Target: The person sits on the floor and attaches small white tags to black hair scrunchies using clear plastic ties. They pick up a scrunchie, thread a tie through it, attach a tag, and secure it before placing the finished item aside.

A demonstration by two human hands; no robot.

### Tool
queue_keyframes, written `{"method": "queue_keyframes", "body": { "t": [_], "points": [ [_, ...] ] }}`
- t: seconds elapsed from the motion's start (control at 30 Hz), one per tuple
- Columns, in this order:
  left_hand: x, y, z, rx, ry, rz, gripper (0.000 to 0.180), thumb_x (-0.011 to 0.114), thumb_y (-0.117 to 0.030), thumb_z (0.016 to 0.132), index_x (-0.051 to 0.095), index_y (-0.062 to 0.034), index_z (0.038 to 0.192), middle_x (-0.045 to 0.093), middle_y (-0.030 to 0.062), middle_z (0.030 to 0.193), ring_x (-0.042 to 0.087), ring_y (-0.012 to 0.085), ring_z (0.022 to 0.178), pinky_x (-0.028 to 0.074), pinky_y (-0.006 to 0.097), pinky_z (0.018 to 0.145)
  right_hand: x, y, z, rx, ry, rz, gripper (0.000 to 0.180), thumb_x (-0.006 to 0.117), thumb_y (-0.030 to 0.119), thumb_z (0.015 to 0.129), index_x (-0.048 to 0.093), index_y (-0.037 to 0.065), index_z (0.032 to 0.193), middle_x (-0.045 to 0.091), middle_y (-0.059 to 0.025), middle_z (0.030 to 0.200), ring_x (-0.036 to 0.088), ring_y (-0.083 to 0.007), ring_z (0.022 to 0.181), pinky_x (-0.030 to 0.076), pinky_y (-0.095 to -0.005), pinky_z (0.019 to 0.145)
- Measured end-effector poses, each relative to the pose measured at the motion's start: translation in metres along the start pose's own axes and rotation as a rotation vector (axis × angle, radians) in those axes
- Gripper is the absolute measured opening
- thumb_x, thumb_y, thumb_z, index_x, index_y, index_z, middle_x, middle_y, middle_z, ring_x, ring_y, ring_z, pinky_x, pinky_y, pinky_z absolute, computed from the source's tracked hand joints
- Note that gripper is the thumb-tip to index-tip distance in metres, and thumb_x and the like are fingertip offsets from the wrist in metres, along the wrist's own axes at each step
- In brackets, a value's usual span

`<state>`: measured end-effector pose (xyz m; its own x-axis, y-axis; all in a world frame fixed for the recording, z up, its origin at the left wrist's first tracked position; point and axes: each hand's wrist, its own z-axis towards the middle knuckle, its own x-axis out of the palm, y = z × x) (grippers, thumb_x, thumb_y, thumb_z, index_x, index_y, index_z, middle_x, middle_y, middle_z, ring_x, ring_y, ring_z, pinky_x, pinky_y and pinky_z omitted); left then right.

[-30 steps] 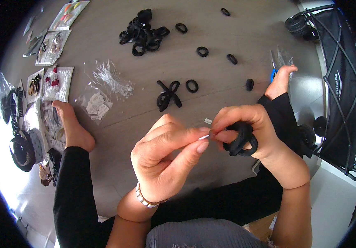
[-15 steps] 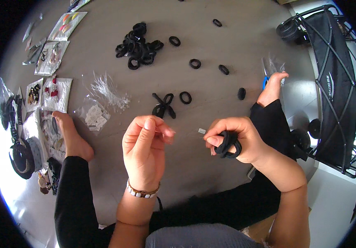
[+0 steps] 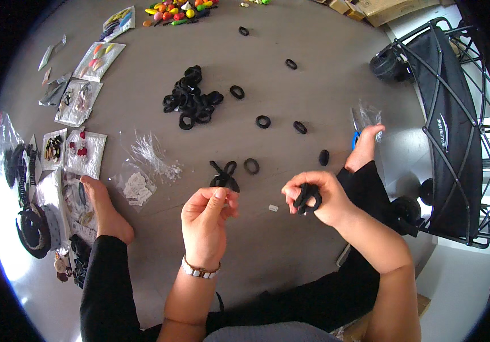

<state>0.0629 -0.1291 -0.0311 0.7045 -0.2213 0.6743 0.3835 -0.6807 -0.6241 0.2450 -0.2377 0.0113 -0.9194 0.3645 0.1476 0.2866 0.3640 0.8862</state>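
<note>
My right hand [image 3: 324,196] is closed around a small bunch of black hair ties [image 3: 307,198]. Close by its fingertips, between the two hands, shows a small white tag [image 3: 273,208]; I cannot see what carries it. My left hand [image 3: 206,219], with a bracelet on the wrist, has thumb and fingertips pinched together; whatever is in them is too small to make out. Just beyond those fingertips a looped group of black hair ties [image 3: 225,172] lies on the floor, partly hidden by them. Beside it rests a single black hair tie [image 3: 251,166].
Farther off lies a heap of black hair ties [image 3: 191,102], with several loose ones around. Left are clear plastic tag fasteners [image 3: 152,157], a bag of white tags [image 3: 138,189] and packets of accessories [image 3: 85,153]. Right are scissors [image 3: 355,137] and a black folding wagon [image 3: 441,108].
The view has tilted up, so colourful small pieces and cardboard boxes show at the far edge. The white tag now sits lower, farther from my right fingertips. My left fingers remain pinched.
</note>
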Motion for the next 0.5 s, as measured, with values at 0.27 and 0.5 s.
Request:
{"method": "queue_keyframes", "body": {
  "t": [0.27, 0.5],
  "points": [
    [-0.006, 0.014, 0.008, -0.053, 0.024, 0.03, 0.012, 0.052, -0.012, 0.087, 0.056, -0.0044, 0.079, 0.056, 0.0035, 0.071, 0.052, 0.0124, 0.065, 0.043, 0.027, 0.058, -0.017, -0.011, 0.005, -0.062, 0.051, -0.075, 0.006, 0.061, 0.002, 0.079, 0.061, -0.002, 0.084, 0.059, -0.0061, 0.078, 0.057, -0.0126, 0.073, 0.051, -0.0275, 0.062],
    [-0.009, 0.02, 0.011, -0.174, 0.082, -0.061, 0.014, 0.051, -0.014, 0.088, 0.057, -0.0042, 0.081, 0.056, 0.0042, 0.073, 0.053, 0.0135, 0.067, 0.045, 0.027, 0.058, -0.024, -0.02, -0.001, -0.051, 0.065, 0.085, 0.007, 0.061, -0.002, 0.078, 0.062, 0.0, 0.084, 0.06, -0.008, 0.078, 0.057, -0.0127, 0.073, 0.05, -0.0258, 0.062]
  ]
}}
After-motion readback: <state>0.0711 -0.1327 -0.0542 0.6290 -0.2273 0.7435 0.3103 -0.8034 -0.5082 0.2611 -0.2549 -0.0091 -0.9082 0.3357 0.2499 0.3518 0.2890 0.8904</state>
